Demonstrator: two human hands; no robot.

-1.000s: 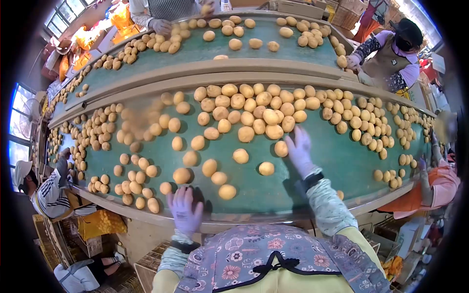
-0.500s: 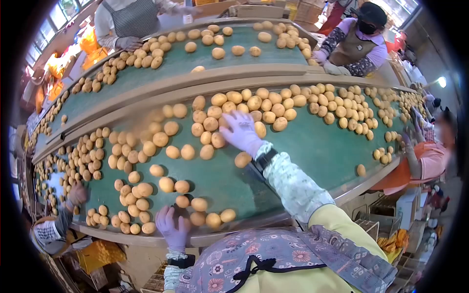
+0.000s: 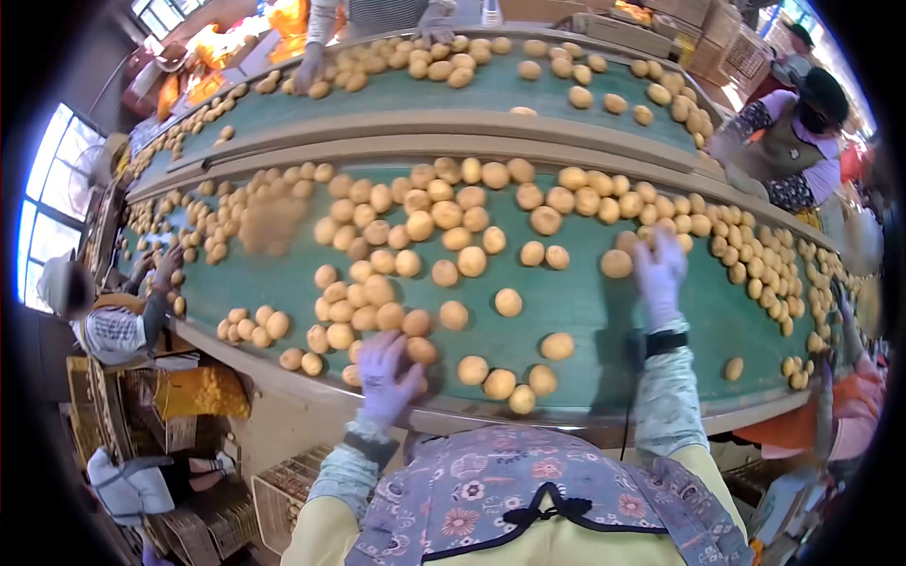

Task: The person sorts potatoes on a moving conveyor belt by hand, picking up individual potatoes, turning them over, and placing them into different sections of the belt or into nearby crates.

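Observation:
Many potatoes lie on a green conveyor belt [image 3: 472, 325]. My left hand [image 3: 385, 377], in a lavender glove, is at the near edge, with thumb and fingers apart. It rests against a loose group of potatoes, beside one potato [image 3: 421, 350] at its fingertips. My right hand [image 3: 661, 269], gloved the same way, reaches out over the belt with fingers stretched. It is beside a potato [image 3: 617, 263], and its fingertips meet the row of potatoes along the far side. A pile of potatoes [image 3: 418, 224] spreads between my hands. Neither hand grips a potato that I can make out.
A raised divider [image 3: 453, 141] separates this belt from a second potato-covered belt [image 3: 396, 100] behind it. Co-workers stand at the left [image 3: 118, 330], far side and right. A crate [image 3: 283, 495] stands below the near metal edge.
My view has turned left. My right hand has moved from the potatoes left of centre to those on the right. My left hand stays by the near edge, now against a different group of potatoes.

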